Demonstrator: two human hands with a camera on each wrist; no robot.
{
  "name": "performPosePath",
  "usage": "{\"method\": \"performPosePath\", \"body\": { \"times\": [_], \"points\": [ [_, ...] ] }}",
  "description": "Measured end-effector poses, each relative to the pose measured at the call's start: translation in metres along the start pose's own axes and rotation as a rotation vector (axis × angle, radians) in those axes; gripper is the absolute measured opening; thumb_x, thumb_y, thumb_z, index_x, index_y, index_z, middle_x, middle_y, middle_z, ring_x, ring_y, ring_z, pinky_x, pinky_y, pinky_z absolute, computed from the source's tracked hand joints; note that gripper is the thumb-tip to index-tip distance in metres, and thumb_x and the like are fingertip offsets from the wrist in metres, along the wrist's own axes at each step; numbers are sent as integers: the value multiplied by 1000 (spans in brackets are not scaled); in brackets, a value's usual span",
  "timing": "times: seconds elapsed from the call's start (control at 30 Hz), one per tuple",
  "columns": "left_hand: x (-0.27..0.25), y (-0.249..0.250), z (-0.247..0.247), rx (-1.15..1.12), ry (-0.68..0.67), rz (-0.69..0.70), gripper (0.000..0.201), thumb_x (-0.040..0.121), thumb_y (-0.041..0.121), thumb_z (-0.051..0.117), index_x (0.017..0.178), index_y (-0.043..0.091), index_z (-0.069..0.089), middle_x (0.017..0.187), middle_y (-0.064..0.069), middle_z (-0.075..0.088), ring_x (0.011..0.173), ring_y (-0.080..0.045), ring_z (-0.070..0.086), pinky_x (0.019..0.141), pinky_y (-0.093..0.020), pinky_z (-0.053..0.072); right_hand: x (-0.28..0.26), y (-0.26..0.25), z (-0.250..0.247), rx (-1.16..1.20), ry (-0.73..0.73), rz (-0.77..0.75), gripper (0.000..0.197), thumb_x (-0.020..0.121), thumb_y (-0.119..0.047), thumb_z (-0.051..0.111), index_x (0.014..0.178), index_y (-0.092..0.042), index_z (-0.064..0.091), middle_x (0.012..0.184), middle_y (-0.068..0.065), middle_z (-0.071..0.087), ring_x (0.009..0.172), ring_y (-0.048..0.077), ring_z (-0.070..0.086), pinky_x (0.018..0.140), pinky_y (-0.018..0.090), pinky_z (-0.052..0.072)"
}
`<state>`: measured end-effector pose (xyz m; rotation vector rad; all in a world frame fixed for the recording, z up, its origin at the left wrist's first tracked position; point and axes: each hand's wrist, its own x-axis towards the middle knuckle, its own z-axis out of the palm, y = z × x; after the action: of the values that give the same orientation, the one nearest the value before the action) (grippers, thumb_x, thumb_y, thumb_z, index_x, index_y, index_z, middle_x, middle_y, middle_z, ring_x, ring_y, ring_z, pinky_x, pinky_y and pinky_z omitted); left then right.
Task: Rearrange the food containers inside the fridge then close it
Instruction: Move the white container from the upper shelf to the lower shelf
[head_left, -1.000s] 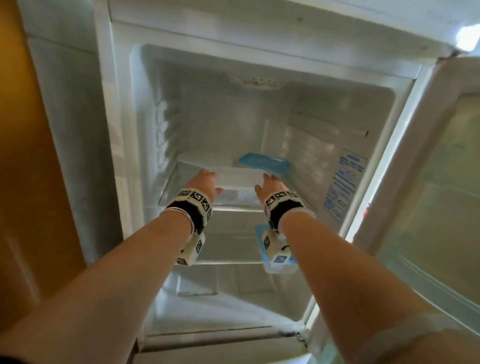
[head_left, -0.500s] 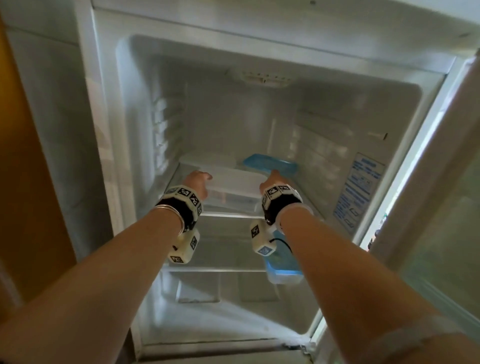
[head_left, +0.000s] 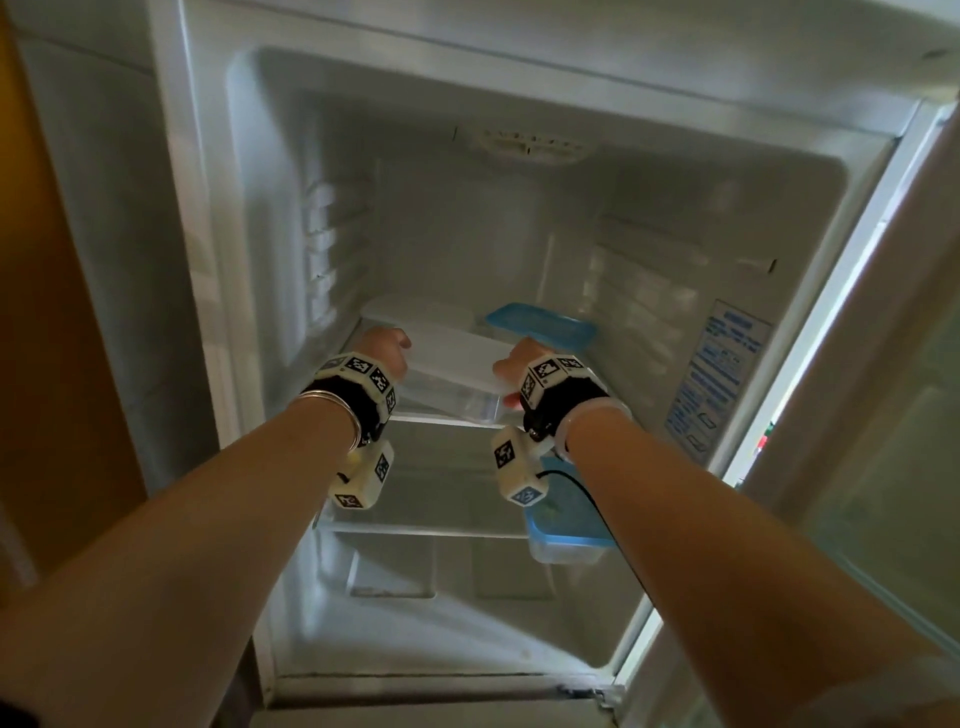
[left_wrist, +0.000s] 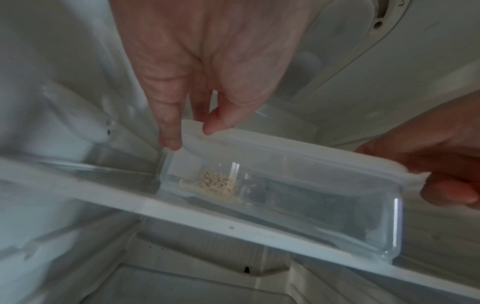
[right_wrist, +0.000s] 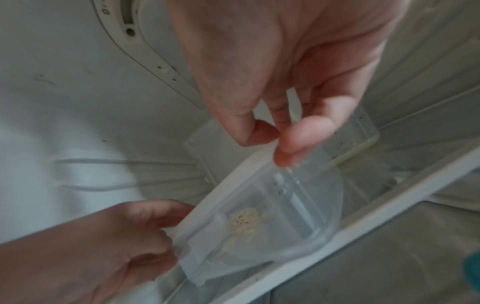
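A clear food container (head_left: 452, 366) with a white lid lies across the front of the fridge's top shelf (head_left: 441, 418). A little pale food shows inside the container (left_wrist: 285, 185). My left hand (head_left: 387, 345) pinches the lid's left end between thumb and fingers (left_wrist: 189, 136). My right hand (head_left: 506, 374) grips the right end (right_wrist: 272, 146), thumb on the lid and fingers on the wall. Behind stand a blue-lidded container (head_left: 540, 325) and a white-lidded one (head_left: 415, 312). Another blue-lidded container (head_left: 566, 530) sits on the lower shelf at the right.
The fridge door (head_left: 883, 415) stands open at the right. The ribbed side walls (head_left: 322, 249) close in on both sides of the shelf. A light housing (head_left: 524, 145) is on the ceiling. A bottom drawer area (head_left: 441, 623) lies below.
Both hands have slid from the container's near side out to its two ends and curled round them. The head view has come closer to the fridge.
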<state>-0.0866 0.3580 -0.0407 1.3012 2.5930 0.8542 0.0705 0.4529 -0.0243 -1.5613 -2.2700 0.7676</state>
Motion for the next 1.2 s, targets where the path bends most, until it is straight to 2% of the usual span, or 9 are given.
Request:
{"method": "performPosePath", "body": {
  "times": [0.07,0.17,0.33,0.5,0.63,0.83,0.97,1.07,1.2],
  "points": [
    [0,-2,2,3,14,-3,46,90,-7,43,130,12,52,139,-14,48,125,-30,50,106,-32,40,5,2,-4,-89,44,-14,41,90,-30,49,124,-8,46,106,8,66,90,26,65,77,29,49],
    [1,-2,3,10,34,-12,40,92,0,43,129,12,52,140,-15,46,126,-30,48,107,-32,38,18,2,-10,-207,98,-86,46,92,-29,49,132,-6,43,127,12,56,110,29,59,77,30,43],
    [3,-2,8,-17,62,-4,36,98,14,38,127,5,57,133,-19,54,120,-33,53,103,-34,41,32,3,-6,-304,5,-114,49,97,-36,39,140,-12,41,145,9,44,129,28,46,106,36,35],
    [1,2,14,-21,83,-36,36,98,18,41,129,6,54,138,-19,48,127,-32,47,105,-30,36,37,6,2,-226,21,-149,49,96,-42,40,128,-7,49,131,13,56,117,29,56,95,36,41],
    [-2,5,10,-18,89,-96,41,96,19,43,135,9,46,146,-19,37,129,-35,44,111,-35,35,26,11,0,-224,-1,-138,51,96,-43,39,131,-7,46,135,13,53,121,31,53,101,39,41],
    [-21,2,8,-155,140,-206,53,91,27,54,135,5,36,132,-17,55,121,-36,54,105,-42,43,8,14,3,-87,-73,-113,47,92,-39,41,129,-12,45,128,13,56,112,33,58,98,42,47],
    [-33,3,8,-204,80,-246,47,91,35,49,121,0,53,120,-20,64,109,-36,61,98,-43,49,-7,11,8,-123,-73,-124,47,95,-34,33,137,-17,46,138,11,51,123,30,51,102,37,40],
    [-44,5,8,-247,32,-238,45,93,29,46,120,-6,54,120,-25,62,109,-38,62,95,-44,51,-14,9,11,-100,-66,-114,43,95,-28,34,130,-13,53,132,13,55,118,30,53,92,31,42],
    [-60,7,7,-336,38,-274,38,93,21,46,124,0,50,123,-19,61,109,-36,61,95,-43,52,-25,12,15,-92,-37,-97,37,96,-20,36,119,-6,61,123,15,61,105,29,58,79,30,43]
  ]
}}
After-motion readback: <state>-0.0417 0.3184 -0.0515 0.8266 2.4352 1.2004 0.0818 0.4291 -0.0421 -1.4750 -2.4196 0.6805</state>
